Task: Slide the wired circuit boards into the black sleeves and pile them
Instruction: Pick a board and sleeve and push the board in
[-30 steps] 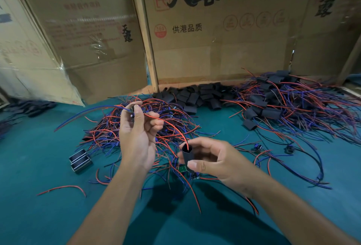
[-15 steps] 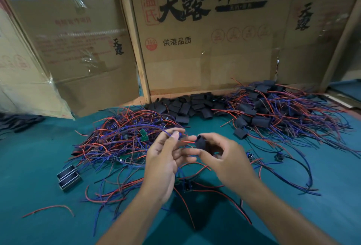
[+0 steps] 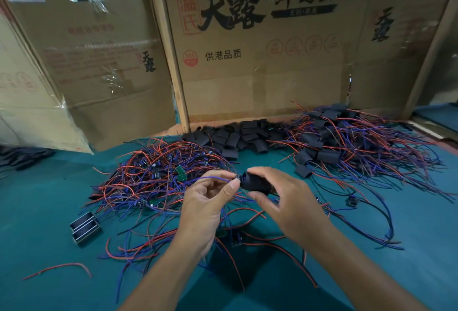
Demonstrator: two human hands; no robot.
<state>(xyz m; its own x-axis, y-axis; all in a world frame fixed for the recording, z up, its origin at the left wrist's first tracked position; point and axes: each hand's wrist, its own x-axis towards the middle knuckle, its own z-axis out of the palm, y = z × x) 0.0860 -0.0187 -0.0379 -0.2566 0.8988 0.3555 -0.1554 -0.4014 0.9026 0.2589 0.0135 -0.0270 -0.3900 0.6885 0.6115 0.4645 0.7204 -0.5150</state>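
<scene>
Where the head camera looks down on the teal cloth-covered table [image 3: 37, 211], the right hand [image 3: 292, 201] holds a short black tubular sleeve [image 3: 255, 183] above the wires, its fingers curled over the top and the thumb under it. The sleeve's long axis lies roughly level, running left to right, with its open mouth turned left toward the left hand [image 3: 205, 201]. That hand pinches a small dark part at the end of a thin blue wire [image 3: 210, 178] between thumb and forefinger, right at the sleeve's mouth; it may be the edge of a circuit board, though the part is too small to be sure. A brown sliver shows at the sleeve's right end.

Beyond the left hand sprawls a tangled heap of red and blue wires with small green circuit boards [image 3: 158, 176]. Behind it, against the printed brown cardboard boxes [image 3: 247, 62], lies a pile of empty black sleeves [image 3: 238, 137]. To the right sits a pile of sleeved boards with trailing wires [image 3: 347, 142]. Two small metal-framed rectangular parts [image 3: 85, 227] lie side by side at the left, and a loose red wire [image 3: 59, 267] curls near the front edge.
</scene>
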